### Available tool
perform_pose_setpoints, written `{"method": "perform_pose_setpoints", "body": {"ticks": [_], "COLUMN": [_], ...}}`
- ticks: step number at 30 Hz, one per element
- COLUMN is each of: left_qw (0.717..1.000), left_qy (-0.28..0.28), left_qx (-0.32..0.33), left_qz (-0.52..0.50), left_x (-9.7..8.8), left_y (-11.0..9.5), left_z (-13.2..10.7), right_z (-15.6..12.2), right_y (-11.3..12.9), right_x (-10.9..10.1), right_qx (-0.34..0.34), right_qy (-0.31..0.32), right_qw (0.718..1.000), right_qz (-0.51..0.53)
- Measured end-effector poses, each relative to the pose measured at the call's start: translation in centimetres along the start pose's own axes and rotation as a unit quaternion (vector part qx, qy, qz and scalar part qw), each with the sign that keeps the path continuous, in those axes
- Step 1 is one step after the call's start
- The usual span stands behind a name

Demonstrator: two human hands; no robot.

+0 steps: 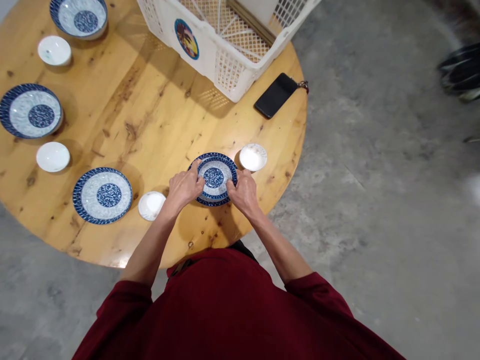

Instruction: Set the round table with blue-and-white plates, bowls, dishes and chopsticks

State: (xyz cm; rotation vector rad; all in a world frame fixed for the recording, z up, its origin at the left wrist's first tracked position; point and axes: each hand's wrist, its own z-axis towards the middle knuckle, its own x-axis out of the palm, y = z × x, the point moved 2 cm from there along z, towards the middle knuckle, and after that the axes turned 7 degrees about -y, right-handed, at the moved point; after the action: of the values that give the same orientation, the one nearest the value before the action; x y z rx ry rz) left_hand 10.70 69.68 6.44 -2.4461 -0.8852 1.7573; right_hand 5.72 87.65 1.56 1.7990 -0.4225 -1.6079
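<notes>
A blue-and-white plate (213, 177) is between my two hands near the table's front edge. A second patterned rim shows just beneath it, so it looks like one dish over another; whether they touch I cannot tell. My left hand (186, 186) is closed on the left rim, thumb on top. At the right rim, my right hand (243, 191) grips in the same way, its fingers partly hidden. A small white bowl (253, 157) stands just beyond my right hand. Left of my left forearm is another small white bowl (151, 205).
A blue-patterned plate (102, 195) lies to the left on the round wooden table (150, 125). Farther left are patterned bowls (32, 111) and small white bowls (53, 157). A white plastic crate (202, 60) stands at the back, with a phone (276, 95) beside it.
</notes>
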Motion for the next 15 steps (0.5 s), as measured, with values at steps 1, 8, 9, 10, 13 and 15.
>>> {"method": "perform_pose_setpoints", "body": {"ticks": [1, 8, 9, 10, 13, 15], "left_qw": [1.000, 0.995, 0.989, 0.978, 0.918, 0.860], "left_qy": [0.000, -0.011, -0.004, 0.006, 0.043, 0.080], "left_qx": [-0.002, -0.002, -0.006, -0.015, -0.057, -0.095], "left_qz": [0.001, -0.101, -0.150, -0.207, -0.390, -0.494], "left_x": [0.0, 0.4, 0.8, 1.2, 2.6, 3.4], "left_y": [0.1, 1.5, 1.8, 2.1, 2.4, 2.3], "left_z": [0.0, 0.5, 0.7, 0.8, 0.9, 0.8], "right_z": [-0.1, 0.2, 0.3, 0.4, 0.5, 0.5], "right_y": [0.0, 0.3, 0.5, 0.7, 1.6, 2.2], "right_x": [0.0, -0.1, 0.0, 0.3, 1.2, 1.8], "right_qx": [0.000, 0.052, 0.072, 0.094, 0.170, 0.220], "right_qy": [0.000, 0.045, 0.062, 0.080, 0.112, 0.110], "right_qw": [1.000, 0.994, 0.986, 0.974, 0.915, 0.881], "right_qz": [-0.005, 0.086, 0.134, 0.190, 0.349, 0.404]}}
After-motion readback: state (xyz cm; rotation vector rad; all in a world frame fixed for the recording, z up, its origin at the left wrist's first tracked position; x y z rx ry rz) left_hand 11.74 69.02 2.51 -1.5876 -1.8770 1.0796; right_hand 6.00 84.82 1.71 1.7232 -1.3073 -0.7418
